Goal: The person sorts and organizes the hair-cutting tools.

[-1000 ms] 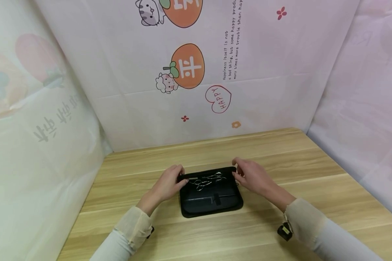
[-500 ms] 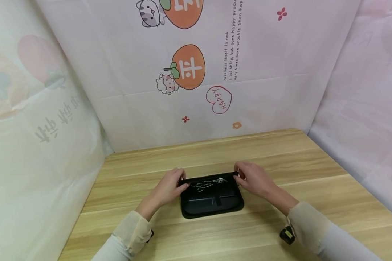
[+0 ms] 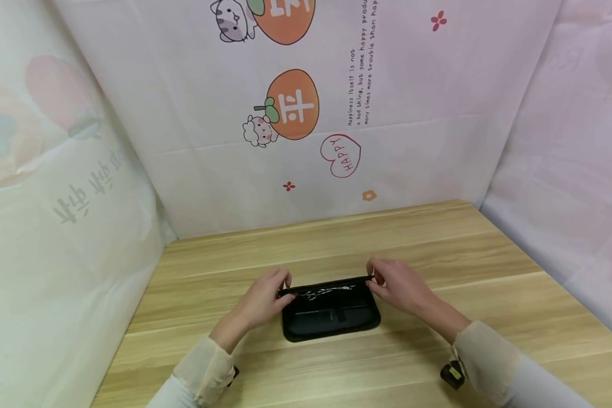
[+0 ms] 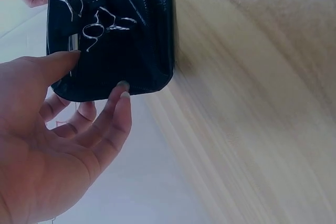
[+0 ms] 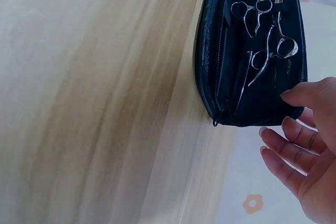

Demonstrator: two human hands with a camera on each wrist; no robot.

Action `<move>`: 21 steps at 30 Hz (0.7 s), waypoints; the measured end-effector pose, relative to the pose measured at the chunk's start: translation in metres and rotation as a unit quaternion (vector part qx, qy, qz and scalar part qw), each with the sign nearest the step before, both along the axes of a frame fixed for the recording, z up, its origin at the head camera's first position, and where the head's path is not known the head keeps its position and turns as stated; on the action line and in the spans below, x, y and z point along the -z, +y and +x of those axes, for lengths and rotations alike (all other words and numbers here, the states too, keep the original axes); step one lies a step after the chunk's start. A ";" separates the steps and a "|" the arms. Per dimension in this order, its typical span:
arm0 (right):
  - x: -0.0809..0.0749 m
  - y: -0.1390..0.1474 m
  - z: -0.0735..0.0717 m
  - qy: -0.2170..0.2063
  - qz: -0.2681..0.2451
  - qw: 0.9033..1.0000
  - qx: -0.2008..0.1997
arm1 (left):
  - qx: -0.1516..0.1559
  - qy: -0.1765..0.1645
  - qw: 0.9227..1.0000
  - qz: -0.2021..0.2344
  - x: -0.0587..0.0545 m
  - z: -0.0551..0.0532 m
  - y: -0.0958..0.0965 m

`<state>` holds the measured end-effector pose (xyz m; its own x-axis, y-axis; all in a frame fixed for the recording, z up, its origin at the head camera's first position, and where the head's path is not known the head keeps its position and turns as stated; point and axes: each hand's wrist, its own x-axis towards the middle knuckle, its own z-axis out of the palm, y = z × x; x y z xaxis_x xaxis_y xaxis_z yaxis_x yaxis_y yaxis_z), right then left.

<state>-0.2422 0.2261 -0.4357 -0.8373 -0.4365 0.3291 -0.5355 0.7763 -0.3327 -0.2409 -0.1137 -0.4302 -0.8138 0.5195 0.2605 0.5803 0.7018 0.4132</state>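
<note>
A black zippered scissors case lies unfolded on the table, its far flap tilted up toward the near half. Two pairs of silver scissors sit in that flap, with their finger rings showing and most of their blades hidden. My left hand pinches the flap's left corner, thumb on the inner side. At the right corner, my right hand pinches the flap between thumb and fingers. A slim silver piece shows beside the left thumb; its kind is unclear. The zipper pull hangs at the case's side.
The wood-grain table surrounds the case. Behind it stands a white printed sheet, with further sheets at the left and right sides. A small black device is worn at the right wrist.
Both hands have moved slightly toward the person, raising the flap from lying nearly flat to a steep tilt. The scissors now look foreshortened in the head view.
</note>
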 end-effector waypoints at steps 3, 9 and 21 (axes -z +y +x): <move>0.002 0.001 0.002 -0.008 0.001 1.000 -0.002 | 0.000 -0.003 1.000 0.002 0.002 0.002 0.000; 0.009 0.002 0.003 -0.014 0.014 1.000 -0.015 | -0.001 -0.012 1.000 0.001 0.005 0.007 0.000; 0.016 0.003 0.004 -0.008 -0.003 0.999 -0.037 | 0.003 -0.015 1.000 0.000 0.009 0.008 0.001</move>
